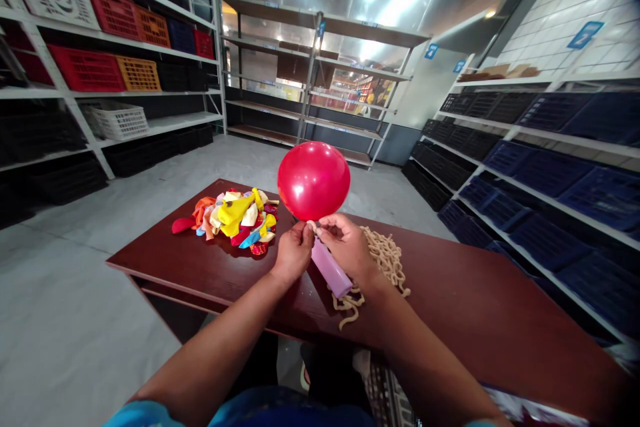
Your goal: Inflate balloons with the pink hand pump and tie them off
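Note:
A round, inflated red balloon (pixel 314 180) stands above my two hands, its neck down between my fingers. My left hand (pixel 294 251) is closed in a pinch at the neck. Close beside it, my right hand (pixel 346 244) pinches at a short pale piece of cord (pixel 312 224) by the neck; the fingers partly hide it. Under my hands a lilac cylinder (pixel 331 270), resembling a balloon hand pump, lies on the table. To its right spreads a tangled heap of thick beige cord (pixel 383 255), partly behind my right wrist.
A pile of limp, multicoloured balloons (pixel 240 217) lies on the dark red-brown table (pixel 450 287), left of my hands. Shelves with red, orange and white crates (pixel 120 122) stand at the left. Blue and black crates (pixel 530 160) fill the right racks. A metal rack (pixel 310 107) stands ahead.

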Action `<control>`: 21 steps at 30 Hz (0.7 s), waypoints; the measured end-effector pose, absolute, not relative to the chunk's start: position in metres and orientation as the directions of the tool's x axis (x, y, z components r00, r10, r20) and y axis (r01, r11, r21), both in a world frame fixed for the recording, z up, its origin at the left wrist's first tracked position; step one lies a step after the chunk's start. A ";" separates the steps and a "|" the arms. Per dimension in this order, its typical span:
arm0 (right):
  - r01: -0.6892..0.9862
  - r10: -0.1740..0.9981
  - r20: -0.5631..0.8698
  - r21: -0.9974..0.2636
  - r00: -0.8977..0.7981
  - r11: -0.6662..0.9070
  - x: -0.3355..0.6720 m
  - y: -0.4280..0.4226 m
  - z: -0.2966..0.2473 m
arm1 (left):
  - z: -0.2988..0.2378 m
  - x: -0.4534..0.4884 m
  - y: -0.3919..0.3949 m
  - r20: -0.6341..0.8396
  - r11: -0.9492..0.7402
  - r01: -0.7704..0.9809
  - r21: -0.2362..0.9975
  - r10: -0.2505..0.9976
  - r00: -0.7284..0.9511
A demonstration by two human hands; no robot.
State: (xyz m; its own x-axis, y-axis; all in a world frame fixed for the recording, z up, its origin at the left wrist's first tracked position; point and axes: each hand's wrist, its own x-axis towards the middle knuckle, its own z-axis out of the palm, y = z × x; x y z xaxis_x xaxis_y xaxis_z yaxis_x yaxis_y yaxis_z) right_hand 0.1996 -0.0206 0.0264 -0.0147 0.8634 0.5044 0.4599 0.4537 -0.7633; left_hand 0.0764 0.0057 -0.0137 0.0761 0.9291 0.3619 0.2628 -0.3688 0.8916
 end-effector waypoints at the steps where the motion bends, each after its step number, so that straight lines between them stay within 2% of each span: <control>1: 0.428 0.877 0.481 -0.794 0.005 0.432 0.200 -0.020 0.026 | -0.014 0.077 0.005 0.364 -0.371 0.257 0.892 0.928 0.076; 5: 0.399 0.901 0.434 -0.824 -0.013 0.403 0.199 -0.017 0.025 | -0.015 0.076 0.005 0.366 -0.376 0.246 0.893 0.927 0.087; 9: 0.453 0.857 0.514 -0.755 -0.038 0.473 0.200 -0.019 0.026 | -0.017 0.075 0.006 0.365 -0.379 0.187 0.906 0.925 0.108; 14: 0.489 0.817 0.576 -0.722 0.033 0.489 0.196 -0.023 0.025 | -0.019 0.077 0.005 0.340 -0.353 0.133 0.926 0.934 0.109; 21: 0.352 0.890 0.456 -0.837 0.029 0.418 0.199 -0.023 0.027 | -0.014 0.073 0.004 0.340 -0.356 0.133 0.925 0.932 0.129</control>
